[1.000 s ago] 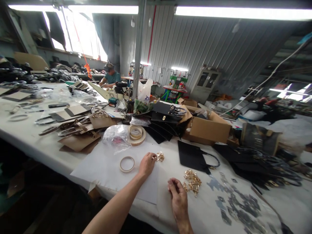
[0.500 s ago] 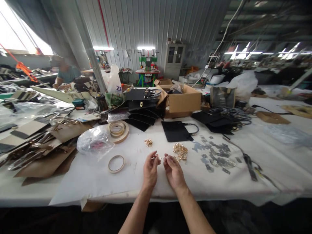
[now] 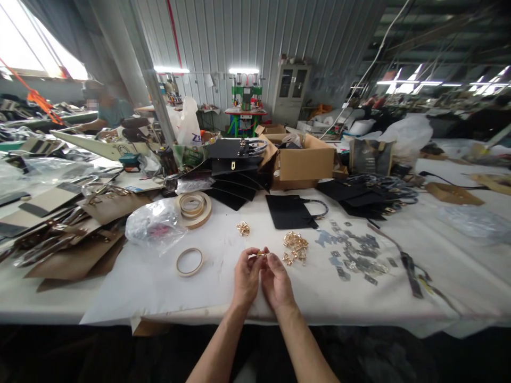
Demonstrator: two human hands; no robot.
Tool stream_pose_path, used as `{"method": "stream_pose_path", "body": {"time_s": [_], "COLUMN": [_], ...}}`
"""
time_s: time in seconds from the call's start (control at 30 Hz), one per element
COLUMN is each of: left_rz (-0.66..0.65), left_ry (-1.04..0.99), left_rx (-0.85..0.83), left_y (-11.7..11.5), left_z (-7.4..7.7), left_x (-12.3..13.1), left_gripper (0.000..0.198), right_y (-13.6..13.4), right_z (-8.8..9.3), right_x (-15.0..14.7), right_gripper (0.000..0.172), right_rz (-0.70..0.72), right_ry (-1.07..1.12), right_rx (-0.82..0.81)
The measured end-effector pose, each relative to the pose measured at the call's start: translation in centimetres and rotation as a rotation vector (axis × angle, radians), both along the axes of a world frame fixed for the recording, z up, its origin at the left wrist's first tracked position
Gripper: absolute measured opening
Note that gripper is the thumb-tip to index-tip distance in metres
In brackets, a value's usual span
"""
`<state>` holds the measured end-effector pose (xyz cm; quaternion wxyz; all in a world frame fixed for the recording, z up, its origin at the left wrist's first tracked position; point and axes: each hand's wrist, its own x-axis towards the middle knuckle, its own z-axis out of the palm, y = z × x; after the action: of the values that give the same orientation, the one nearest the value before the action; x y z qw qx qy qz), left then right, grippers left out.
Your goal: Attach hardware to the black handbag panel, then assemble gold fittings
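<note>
My left hand and my right hand meet above the near part of the white-covered table. Between their fingertips is a small gold metal piece, pinched from both sides. Just right of my right hand lies a pile of gold fittings. A smaller gold pile sits beyond my left hand. Flat grey metal plates are scattered farther right. Behind the gold piles lies a black panel with a handle.
Tape rolls and a crumpled plastic bag lie left, beside brown bag pieces. Black bags and a cardboard box stand behind. A cable lies right. A person sits at the far left.
My right hand has moved left to my left hand, and the fingertips now meet at the small gold piece. The view has shifted slightly.
</note>
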<state>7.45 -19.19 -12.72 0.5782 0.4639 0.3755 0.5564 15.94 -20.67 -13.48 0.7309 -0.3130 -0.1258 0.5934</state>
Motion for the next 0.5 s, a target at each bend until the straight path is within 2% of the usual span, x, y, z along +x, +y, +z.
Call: {"method": "stream_pose_path", "body": {"time_s": [0.5], "left_rz": [0.034], "left_ry": [0.014], "left_rx": [0.008], "left_y": [-0.09], "left_z": [-0.34], "left_x": [0.0], "left_gripper": [0.027], "right_y": [0.04], "right_z": [0.08], "right_x": [-0.37], "right_gripper": [0.026], "right_rz": [-0.052], "right_ry": [-0.044], "right_rx": [-0.017]}}
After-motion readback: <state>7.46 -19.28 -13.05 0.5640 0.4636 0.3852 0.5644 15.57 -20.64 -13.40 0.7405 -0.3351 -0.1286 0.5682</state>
